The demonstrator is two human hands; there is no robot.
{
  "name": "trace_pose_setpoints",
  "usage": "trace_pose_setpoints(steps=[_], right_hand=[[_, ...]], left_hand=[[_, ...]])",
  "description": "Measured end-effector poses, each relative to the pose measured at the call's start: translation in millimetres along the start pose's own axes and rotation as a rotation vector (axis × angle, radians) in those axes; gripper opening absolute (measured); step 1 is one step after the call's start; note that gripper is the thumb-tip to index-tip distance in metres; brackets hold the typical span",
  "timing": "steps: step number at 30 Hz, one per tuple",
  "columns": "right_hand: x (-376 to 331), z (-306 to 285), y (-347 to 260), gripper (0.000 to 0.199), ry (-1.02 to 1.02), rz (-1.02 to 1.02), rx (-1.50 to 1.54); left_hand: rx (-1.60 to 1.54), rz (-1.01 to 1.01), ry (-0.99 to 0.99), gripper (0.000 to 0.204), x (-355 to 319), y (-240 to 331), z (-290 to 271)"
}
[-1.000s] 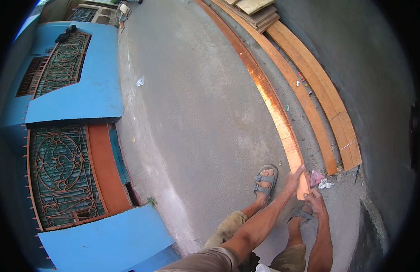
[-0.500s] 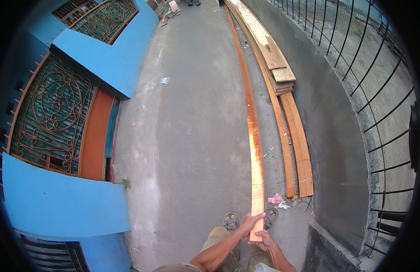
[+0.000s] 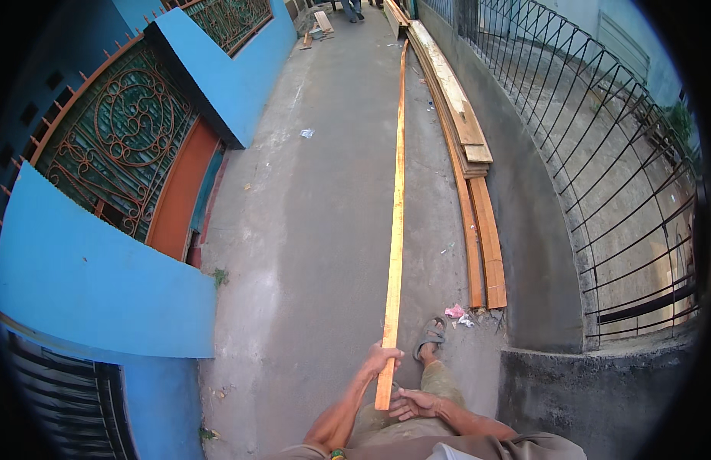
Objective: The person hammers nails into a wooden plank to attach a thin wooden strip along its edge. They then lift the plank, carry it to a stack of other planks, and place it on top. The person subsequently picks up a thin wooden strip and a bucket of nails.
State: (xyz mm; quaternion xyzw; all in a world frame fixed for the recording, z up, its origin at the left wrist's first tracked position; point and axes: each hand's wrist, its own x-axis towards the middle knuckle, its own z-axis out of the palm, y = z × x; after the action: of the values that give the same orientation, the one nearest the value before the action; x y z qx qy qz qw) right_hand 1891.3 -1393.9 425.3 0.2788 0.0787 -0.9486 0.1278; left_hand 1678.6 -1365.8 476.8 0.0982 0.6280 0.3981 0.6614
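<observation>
Orange plank (image 3: 397,207); blue wall (image 3: 87,284); grey concrete ground (image 3: 325,192).

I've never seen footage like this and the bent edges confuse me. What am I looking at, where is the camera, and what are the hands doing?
No machine here: a person wears a wide-angle camera on the head, looking down, which bends straight lines near the rim. The left hand grips a long wooden plank near its close end; the right hand rests just beside that end, fingers spread. The plank stretches away along a concrete alley floor. More planks lie stacked by the right wall, under a metal fence. A sandalled foot shows below.
</observation>
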Motion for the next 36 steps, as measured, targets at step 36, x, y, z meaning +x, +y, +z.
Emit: trace_pose_setpoints(steps=[36], right_hand=[[233.1, 152.7, -544.0, 0.038, 0.281, -0.572, -0.084]], left_hand=[[0.49, -0.392, 0.675, 0.097, -256.5, 75.1, -182.7]])
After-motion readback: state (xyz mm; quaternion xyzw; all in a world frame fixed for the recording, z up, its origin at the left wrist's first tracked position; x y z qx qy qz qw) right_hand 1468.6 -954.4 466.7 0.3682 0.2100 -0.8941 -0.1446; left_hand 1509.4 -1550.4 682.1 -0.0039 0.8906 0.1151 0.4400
